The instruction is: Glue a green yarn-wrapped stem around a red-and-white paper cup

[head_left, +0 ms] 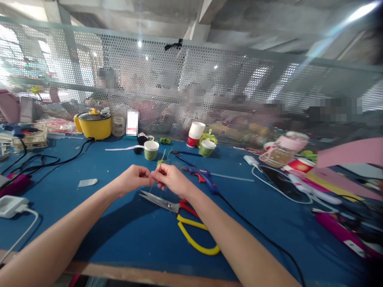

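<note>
1. Head view: left hand [133, 178] and right hand [171, 178] meet above the middle of the blue tabletop [113, 231], fingertips pinched shut on a thin green stem [161, 159] held between them.
2. Stem rises from the pinch, tip tilted toward the far edge; lower end too thin to trace.
3. Scissors [179, 211] with red and yellow handles lie open just beneath the right wrist, blades pointing left.
4. Blue glue gun [201, 175] rests just right of the right hand, black cord [257, 231] running to the near right corner.
5. Risk: stem likely bends or slips, since it looks flimsy and the pinch is small.
6. Risk: a dropped forearm could catch blades or snag cord.
</note>
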`<state>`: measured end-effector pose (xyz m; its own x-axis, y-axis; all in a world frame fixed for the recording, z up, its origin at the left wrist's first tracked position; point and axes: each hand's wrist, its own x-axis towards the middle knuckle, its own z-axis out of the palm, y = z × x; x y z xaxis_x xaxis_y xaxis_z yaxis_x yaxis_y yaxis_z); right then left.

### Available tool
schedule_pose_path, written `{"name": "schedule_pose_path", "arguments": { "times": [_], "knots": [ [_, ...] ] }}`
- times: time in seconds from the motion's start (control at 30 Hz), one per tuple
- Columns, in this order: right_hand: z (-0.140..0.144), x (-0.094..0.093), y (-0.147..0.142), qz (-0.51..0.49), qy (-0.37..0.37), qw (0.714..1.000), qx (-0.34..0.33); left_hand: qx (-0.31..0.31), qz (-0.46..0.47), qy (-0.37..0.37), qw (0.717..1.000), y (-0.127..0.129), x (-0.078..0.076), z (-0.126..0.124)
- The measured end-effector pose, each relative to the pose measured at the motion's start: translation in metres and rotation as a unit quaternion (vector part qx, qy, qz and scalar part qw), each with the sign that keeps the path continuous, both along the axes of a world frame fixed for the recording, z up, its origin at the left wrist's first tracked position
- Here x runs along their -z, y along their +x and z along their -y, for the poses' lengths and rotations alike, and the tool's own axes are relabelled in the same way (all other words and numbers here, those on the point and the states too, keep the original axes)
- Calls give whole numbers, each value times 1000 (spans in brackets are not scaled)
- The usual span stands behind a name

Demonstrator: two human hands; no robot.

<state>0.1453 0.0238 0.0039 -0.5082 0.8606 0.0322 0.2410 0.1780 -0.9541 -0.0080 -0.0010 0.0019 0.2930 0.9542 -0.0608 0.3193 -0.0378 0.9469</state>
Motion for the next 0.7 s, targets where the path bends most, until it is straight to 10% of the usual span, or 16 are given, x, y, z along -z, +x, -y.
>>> {"name": "schedule_pose_path", "arguments": {
  "times": [0.7],
  "knots": [
    [0, 6, -3, 113, 172, 972, 112, -17, -24, 61, 998, 1, 2, 0]
  ]
}}
